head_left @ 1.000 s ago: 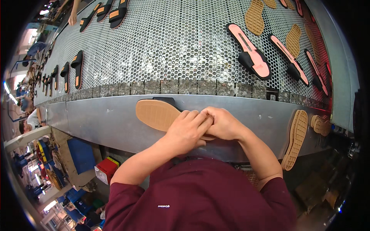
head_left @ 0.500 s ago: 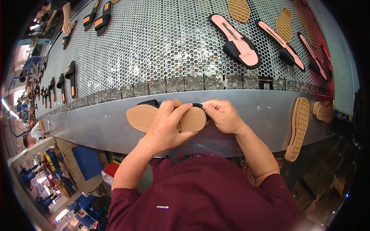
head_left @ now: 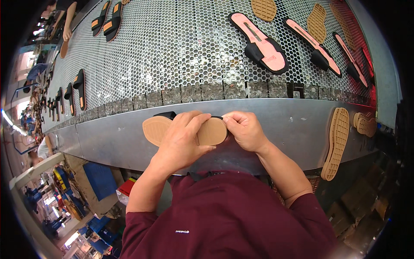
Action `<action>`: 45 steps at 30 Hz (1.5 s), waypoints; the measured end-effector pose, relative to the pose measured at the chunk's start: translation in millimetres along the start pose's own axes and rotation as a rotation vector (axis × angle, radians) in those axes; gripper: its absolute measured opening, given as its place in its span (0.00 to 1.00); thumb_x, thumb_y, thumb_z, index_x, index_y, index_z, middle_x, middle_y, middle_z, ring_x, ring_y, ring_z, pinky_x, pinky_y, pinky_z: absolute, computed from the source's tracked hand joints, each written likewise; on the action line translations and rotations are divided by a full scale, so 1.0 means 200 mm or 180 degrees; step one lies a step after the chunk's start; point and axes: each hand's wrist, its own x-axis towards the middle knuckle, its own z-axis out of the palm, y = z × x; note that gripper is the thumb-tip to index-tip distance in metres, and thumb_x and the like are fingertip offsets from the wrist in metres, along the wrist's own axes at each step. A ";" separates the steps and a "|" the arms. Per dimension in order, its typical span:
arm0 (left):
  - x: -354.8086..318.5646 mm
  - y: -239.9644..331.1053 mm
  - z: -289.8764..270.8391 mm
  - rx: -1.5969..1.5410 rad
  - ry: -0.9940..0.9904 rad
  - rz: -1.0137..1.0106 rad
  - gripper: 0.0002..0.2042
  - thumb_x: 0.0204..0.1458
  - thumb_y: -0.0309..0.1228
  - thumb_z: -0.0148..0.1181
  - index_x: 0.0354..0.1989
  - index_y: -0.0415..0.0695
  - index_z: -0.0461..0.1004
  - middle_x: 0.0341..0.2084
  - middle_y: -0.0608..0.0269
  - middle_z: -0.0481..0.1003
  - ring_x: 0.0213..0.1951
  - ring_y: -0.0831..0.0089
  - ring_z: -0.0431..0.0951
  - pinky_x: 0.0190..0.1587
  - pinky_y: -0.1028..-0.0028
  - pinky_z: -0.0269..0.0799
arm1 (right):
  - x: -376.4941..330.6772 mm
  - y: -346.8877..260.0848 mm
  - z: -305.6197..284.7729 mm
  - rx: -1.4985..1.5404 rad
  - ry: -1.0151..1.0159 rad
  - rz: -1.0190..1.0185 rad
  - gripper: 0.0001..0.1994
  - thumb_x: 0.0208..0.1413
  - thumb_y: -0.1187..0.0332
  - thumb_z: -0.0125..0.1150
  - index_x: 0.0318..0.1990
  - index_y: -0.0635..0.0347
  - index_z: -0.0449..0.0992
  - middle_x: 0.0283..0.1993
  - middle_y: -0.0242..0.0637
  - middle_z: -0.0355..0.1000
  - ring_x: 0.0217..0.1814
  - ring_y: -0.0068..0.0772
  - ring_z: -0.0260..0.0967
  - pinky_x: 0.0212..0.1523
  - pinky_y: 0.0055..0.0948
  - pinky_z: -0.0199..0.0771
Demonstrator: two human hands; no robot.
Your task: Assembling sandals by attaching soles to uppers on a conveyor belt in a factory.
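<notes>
My left hand [head_left: 181,136] wraps around the middle of a slide sandal [head_left: 212,131], its tan sole turned up toward me. Part of a black strap shows beyond the sole, just left of my fingers. At the sandal's right end, my right hand [head_left: 245,131] is closed in a pinch on the dark edge beside the sole. The fingers hide most of that edge, and my left hand covers the sole's middle. The sandal is held over the grey metal ledge [head_left: 116,144].
A perforated conveyor [head_left: 189,47] lies beyond the ledge, with pink-topped black slides [head_left: 276,58] at right and finished black slides [head_left: 113,21] at left. Loose tan outsoles [head_left: 336,142] rest on the ledge's right. A co-worker's hand [head_left: 67,33] holds a tan-soled piece, far left.
My right hand has shifted slightly left along the sandal's end. Slides on the conveyor have moved a little left. The co-worker's slide has been turned, showing its tan sole.
</notes>
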 end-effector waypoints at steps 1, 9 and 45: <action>0.00 0.01 -0.01 -0.0017 -0.0062 -0.0069 0.36 0.32 0.32 0.79 0.55 0.44 0.71 0.47 0.55 0.70 0.50 0.56 0.71 0.52 0.62 0.70 | 0.00 0.00 0.00 0.0023 -0.0033 0.0018 0.12 0.67 0.68 0.50 0.41 0.68 0.78 0.33 0.32 0.76 0.31 0.19 0.72 0.32 0.21 0.75; 0.03 0.05 -0.02 0.0139 -0.0210 -0.0188 0.36 0.32 0.33 0.79 0.55 0.46 0.71 0.46 0.56 0.70 0.48 0.56 0.70 0.52 0.61 0.66 | -0.01 -0.02 -0.03 0.0183 -0.0143 0.0088 0.13 0.68 0.68 0.49 0.42 0.69 0.77 0.33 0.32 0.76 0.31 0.18 0.72 0.33 0.21 0.74; 0.21 -0.52 -0.14 0.0097 0.3417 -0.0082 0.38 0.42 0.29 0.76 0.61 0.37 0.60 0.59 0.47 0.65 0.58 0.56 0.68 0.61 0.62 0.64 | 0.12 -0.39 -0.55 0.0306 0.1637 -0.0241 0.21 0.65 0.56 0.55 0.53 0.67 0.69 0.37 0.39 0.76 0.34 0.27 0.76 0.33 0.24 0.78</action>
